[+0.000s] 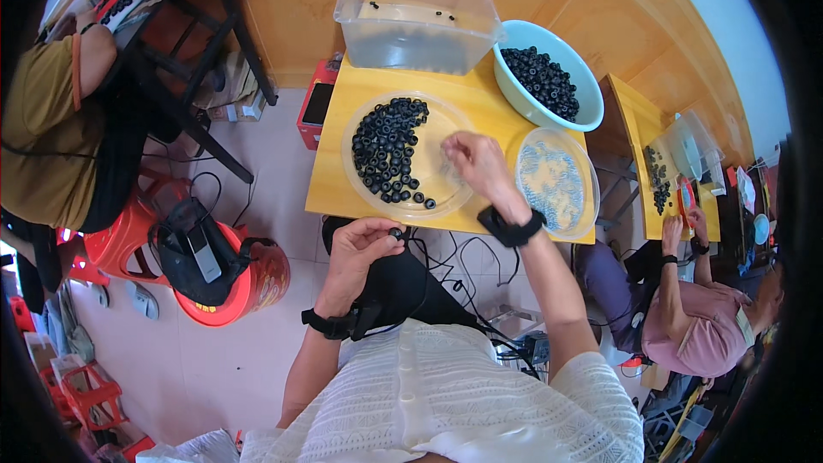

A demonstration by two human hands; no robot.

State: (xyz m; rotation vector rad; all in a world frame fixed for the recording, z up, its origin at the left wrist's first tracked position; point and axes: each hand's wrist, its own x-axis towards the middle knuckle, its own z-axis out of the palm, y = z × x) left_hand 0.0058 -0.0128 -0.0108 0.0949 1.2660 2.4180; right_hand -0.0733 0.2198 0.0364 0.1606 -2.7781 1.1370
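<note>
My left hand (351,259) is in front of the table's near edge, thumb and forefinger closed on a small black ring-shaped part (396,233). Over the right half of a clear round tray (447,117) is my right hand (482,163), its fingers bent and pinched together; whether something is between them is too small to tell. Many loose black ring-shaped parts (384,144) cover the tray's left half. To the right of that hand, a second clear round tray (592,197) carries many tiny pale-blue pieces (553,176).
At the back of the yellow table (328,184) stand a clear plastic bin (411,34) and a light-blue bowl (512,86) of black parts. A red bucket (266,279) with a black bag (193,257) stands left. Cables (454,270) hang below. Two people work nearby, left and right.
</note>
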